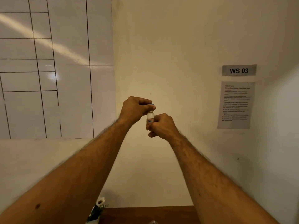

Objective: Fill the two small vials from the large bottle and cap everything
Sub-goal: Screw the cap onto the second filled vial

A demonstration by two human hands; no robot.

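A small vial [150, 119] is held up in front of the wall, gripped round its body by the right hand [162, 126], while its blue cap [151, 104] (mostly hidden) is pinched by the left hand [135, 109].

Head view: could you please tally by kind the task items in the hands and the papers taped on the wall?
Small vials: 1, the vial gripped by the right hand
Caps: 1, blue cap pinched by the left hand
Wall papers: 2, WS 03 sign and instruction sheet
Total: 4
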